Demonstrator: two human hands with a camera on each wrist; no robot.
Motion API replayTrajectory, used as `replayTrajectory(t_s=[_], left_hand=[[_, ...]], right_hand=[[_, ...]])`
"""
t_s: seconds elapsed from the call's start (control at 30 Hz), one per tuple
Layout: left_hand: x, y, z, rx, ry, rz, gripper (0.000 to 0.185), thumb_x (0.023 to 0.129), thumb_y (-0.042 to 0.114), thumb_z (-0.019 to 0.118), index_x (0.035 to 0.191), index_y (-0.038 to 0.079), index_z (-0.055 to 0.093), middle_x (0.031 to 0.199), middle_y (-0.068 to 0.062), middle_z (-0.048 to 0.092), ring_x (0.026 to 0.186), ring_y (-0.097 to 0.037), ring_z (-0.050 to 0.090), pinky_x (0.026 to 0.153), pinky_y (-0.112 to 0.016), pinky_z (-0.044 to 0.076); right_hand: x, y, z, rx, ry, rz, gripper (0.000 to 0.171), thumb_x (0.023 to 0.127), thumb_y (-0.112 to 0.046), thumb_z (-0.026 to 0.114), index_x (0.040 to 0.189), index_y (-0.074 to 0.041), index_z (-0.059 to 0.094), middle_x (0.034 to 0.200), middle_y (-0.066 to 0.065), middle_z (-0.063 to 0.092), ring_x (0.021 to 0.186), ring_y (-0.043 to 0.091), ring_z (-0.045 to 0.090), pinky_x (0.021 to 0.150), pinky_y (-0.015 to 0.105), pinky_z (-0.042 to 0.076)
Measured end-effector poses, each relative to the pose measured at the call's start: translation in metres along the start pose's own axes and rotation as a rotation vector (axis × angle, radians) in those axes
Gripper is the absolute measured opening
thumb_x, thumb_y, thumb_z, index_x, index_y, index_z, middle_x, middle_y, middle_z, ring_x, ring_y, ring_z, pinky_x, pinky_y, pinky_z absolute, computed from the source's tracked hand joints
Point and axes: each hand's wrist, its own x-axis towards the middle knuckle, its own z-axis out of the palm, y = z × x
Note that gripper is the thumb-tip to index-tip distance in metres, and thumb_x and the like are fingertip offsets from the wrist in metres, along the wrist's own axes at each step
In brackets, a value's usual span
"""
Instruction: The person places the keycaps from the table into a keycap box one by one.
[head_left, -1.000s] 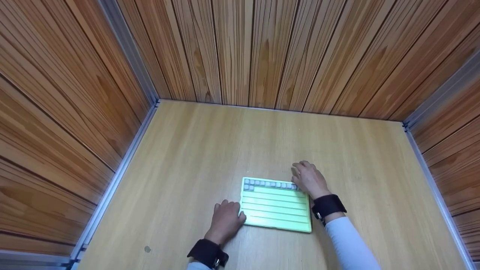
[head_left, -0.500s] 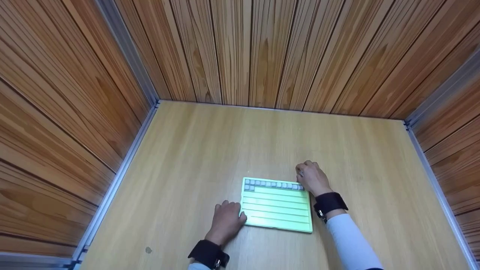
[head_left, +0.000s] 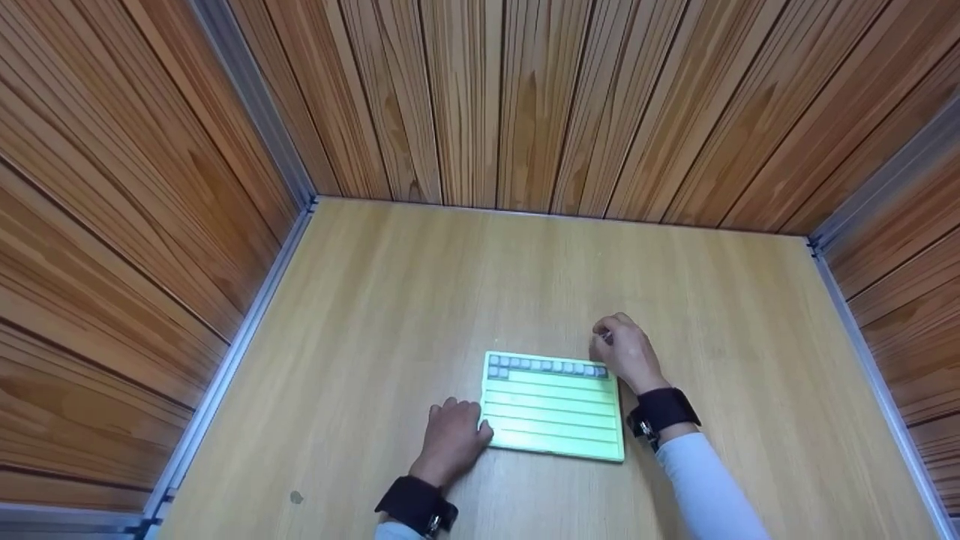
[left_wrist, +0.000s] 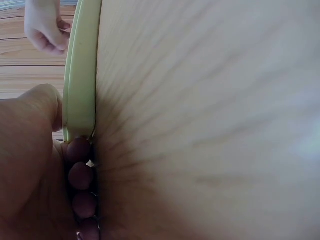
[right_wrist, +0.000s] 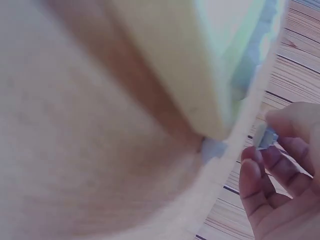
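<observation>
A light green tray (head_left: 555,420) with ridged rows lies flat on the table. Several small grey-blue blocks (head_left: 544,366) fill its far row, and a couple more sit at the left of the second row. My left hand (head_left: 454,439) holds the tray's near left edge, thumb over the rim and fingertips low at its side in the left wrist view. Just beyond the far right corner, my right hand (head_left: 626,352) pinches one small grey-blue block (right_wrist: 266,138) between thumb and fingers. Another grey-blue piece (right_wrist: 214,149) shows beside the tray's corner in the right wrist view.
The wooden table (head_left: 450,277) is bounded by plank-patterned walls (head_left: 525,112) at the back and both sides, with grey metal strips (head_left: 225,345) along the edges. A small dark spot (head_left: 296,497) marks the table at near left.
My right hand has drawn slightly right, off the far row's end, and its fingers have closed in on the small block. My left hand and the tray stay in place.
</observation>
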Motion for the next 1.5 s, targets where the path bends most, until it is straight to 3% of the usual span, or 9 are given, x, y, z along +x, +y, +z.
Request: replayTrajectory(t_s=[0.2,0.43,0.63,0.83,1.1,1.27,1.5], left_hand=[[-0.002,-0.001,0.0,0.008,0.031,0.025,0.021,0.089,0.03,0.056,0.076,0.014,0.054,0.068,0.003,0.045,0.071,-0.02,0.036,0.071,-0.038,0.028],[-0.002,0.001,-0.003,-0.007,0.015,0.007,0.021,0.089,0.029,0.057,0.074,0.015,0.052,0.067,0.002,0.044,0.071,-0.021,0.035,0.072,-0.038,0.028],[-0.002,0.003,-0.001,-0.013,0.021,0.008,0.02,0.088,0.029,0.057,0.075,0.014,0.053,0.067,0.002,0.043,0.071,-0.02,0.035,0.073,-0.038,0.028],[-0.003,0.002,0.0,-0.001,0.026,0.014,0.02,0.088,0.029,0.057,0.078,0.012,0.058,0.069,0.002,0.045,0.073,-0.02,0.036,0.073,-0.038,0.029],[-0.002,0.0,-0.002,-0.001,0.034,0.022,0.02,0.088,0.029,0.057,0.076,0.013,0.055,0.069,0.002,0.045,0.072,-0.02,0.037,0.073,-0.039,0.029],[-0.002,0.001,-0.001,-0.006,0.031,0.02,0.02,0.088,0.03,0.057,0.077,0.014,0.055,0.069,0.002,0.046,0.073,-0.02,0.037,0.074,-0.039,0.029],[-0.002,0.0,-0.001,-0.008,0.012,0.008,0.021,0.088,0.029,0.056,0.073,0.016,0.051,0.067,0.003,0.043,0.072,-0.02,0.035,0.072,-0.038,0.027]], right_hand=[[-0.006,-0.008,-0.003,0.177,-0.019,0.03,0.011,0.094,-0.005,0.065,0.104,-0.001,0.065,0.106,0.014,0.06,0.098,0.03,0.064,0.087,0.043,0.052],[-0.014,-0.015,-0.002,0.257,-0.06,0.019,0.029,0.092,0.001,0.064,0.121,0.005,0.065,0.118,0.018,0.06,0.111,0.033,0.062,0.094,0.042,0.053],[-0.017,-0.02,0.0,0.311,-0.079,0.085,0.022,0.091,0.0,0.065,0.112,0.003,0.064,0.117,0.015,0.057,0.114,0.033,0.061,0.096,0.04,0.052],[-0.019,-0.025,0.003,0.314,-0.062,0.054,0.026,0.091,0.001,0.066,0.117,0.003,0.067,0.115,0.015,0.058,0.111,0.031,0.062,0.095,0.039,0.053],[-0.021,-0.03,0.008,0.252,-0.034,-0.031,0.02,0.089,0.0,0.069,0.108,-0.004,0.074,0.104,0.007,0.065,0.09,0.02,0.062,0.079,0.031,0.052],[-0.02,-0.033,0.011,0.274,-0.048,-0.051,0.019,0.088,0.0,0.07,0.108,-0.001,0.072,0.106,0.008,0.063,0.088,0.018,0.062,0.078,0.025,0.051],[-0.019,-0.038,0.015,0.279,-0.038,-0.098,0.019,0.086,0.003,0.07,0.105,0.001,0.07,0.106,0.009,0.063,0.087,0.017,0.063,0.079,0.027,0.054]])
